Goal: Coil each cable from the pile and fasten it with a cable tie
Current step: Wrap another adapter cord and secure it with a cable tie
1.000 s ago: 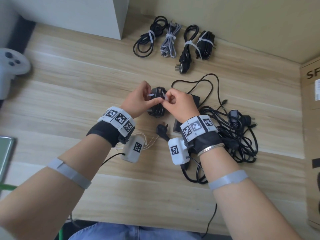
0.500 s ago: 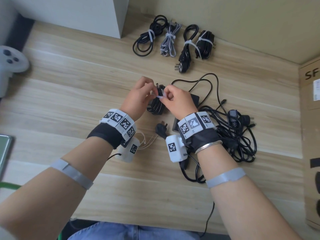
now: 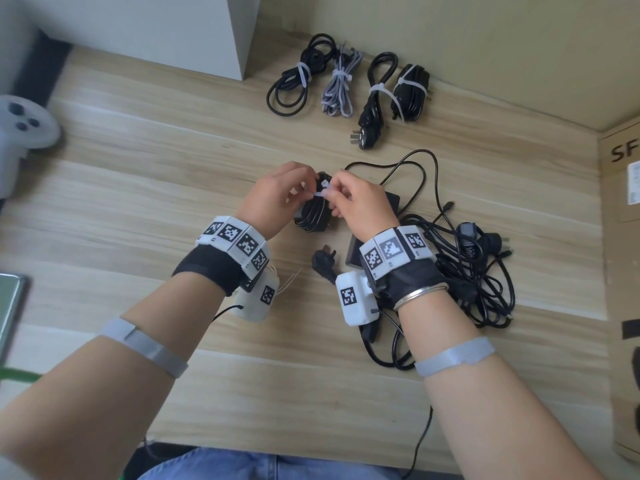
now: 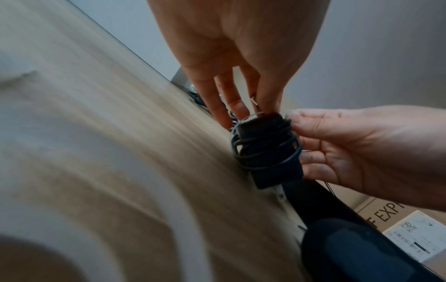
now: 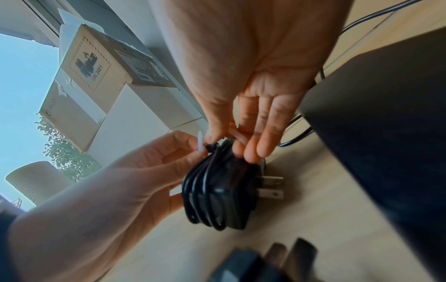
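Note:
A black coiled cable wound round its plug adapter [image 3: 313, 216] sits just above the wooden table [image 3: 138, 202] between my hands. A white cable tie [image 3: 322, 192] runs over its top. My left hand [image 3: 304, 194] pinches the tie's free tail, which sticks up white in the right wrist view [image 5: 200, 142]. My right hand [image 3: 332, 199] pinches the tie on the other side, its fingers resting on the bundle [image 5: 217, 190]. In the left wrist view the tie loops round the bundle [image 4: 265, 148]. The untied cable pile [image 3: 467, 278] lies at the right.
Several tied cable bundles [image 3: 346, 84] lie in a row by the back wall. A black power brick [image 3: 393, 202] and a loose plug [image 3: 323, 263] lie near my right wrist. White controller [image 3: 24, 129] at left, white box [image 3: 173, 29] behind, cardboard box [image 3: 623, 237] at right.
My hands have drawn together over the bundle. The tie has moved from the bundle's left side to its top, now held between both thumbs.

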Available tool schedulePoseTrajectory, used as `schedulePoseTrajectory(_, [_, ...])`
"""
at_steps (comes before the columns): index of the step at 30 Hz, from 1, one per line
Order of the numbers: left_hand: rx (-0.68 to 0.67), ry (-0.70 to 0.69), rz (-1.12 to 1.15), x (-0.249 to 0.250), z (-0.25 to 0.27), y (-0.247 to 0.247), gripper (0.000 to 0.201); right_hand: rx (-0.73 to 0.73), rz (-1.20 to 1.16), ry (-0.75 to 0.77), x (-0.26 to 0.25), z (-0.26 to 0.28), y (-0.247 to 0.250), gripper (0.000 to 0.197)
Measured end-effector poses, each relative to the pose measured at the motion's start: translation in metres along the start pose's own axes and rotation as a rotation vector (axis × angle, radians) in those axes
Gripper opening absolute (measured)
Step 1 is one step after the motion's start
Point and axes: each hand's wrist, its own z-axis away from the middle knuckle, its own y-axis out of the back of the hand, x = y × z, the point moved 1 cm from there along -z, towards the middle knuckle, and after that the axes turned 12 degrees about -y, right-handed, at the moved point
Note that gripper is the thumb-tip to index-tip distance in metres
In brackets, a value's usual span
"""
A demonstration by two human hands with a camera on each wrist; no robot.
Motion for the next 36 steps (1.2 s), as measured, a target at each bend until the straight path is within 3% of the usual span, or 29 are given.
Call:
schedulePoseTrajectory(4, [0.026,0.019,-0.024,0.004,0.000,-0.002,0.009,-0.013,-0.013,0.052,0.002,0.004,0.003,0.010])
schedulePoseTrajectory(10, [0.073,0.053,-0.007,0.008,-0.002,-0.008,0.011,-0.047,0.054,0.141,0.003,0.008,0.003,0.012])
schedulePoseTrajectory(15, [0.101,0.127,0.033,0.009,-0.005,-0.007,0.006,-0.033,0.026,0.141,0.005,0.012,0.002,0.009])
schedulePoseTrajectory(29, [0.090,0.133,0.062,0.008,-0.007,-0.009,0.005,-0.004,0.095,0.134,0.001,0.006,0.002,0.001])
schedulePoseTrajectory(36, [0.112,0.202,0.144,0.003,-0.006,-0.008,0.010,0.069,0.005,0.113,0.006,0.005,0.003,0.015])
